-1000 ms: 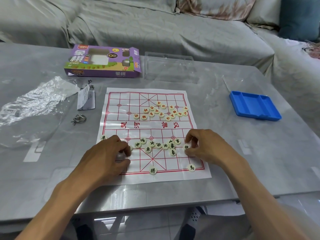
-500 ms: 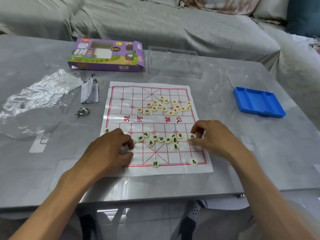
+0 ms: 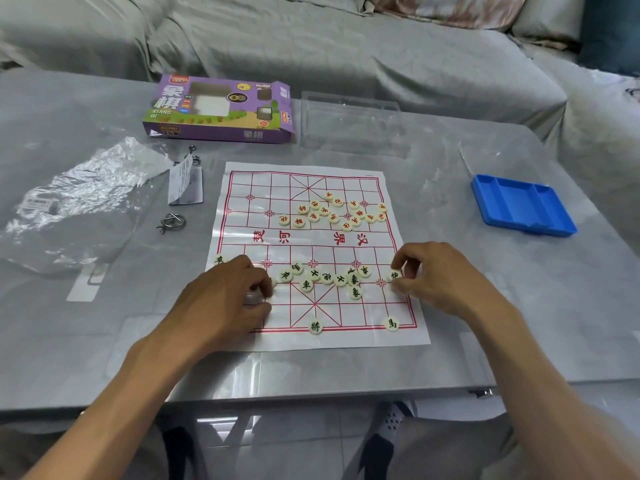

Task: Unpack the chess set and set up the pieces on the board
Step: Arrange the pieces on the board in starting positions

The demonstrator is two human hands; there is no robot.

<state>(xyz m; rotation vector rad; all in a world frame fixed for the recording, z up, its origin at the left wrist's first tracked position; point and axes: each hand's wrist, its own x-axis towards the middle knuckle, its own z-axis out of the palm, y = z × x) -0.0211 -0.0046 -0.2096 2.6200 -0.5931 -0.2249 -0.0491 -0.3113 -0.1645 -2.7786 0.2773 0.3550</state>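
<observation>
On the paper board, the right hand pinches a black-marked piece near the right edge. The left hand curls over another, grasp hidden. Set each squarely on a line crossing — no nudging the cluster.

The xiangqi board sheet is white with a red line grid and red characters across its middle. The far cluster of pieces is cream with red characters; the near cluster of pieces is cream with black characters. The game box is purple with a green-and-yellow scene. The compartment tray is bright blue. The table is grey, faintly marbled.
</observation>
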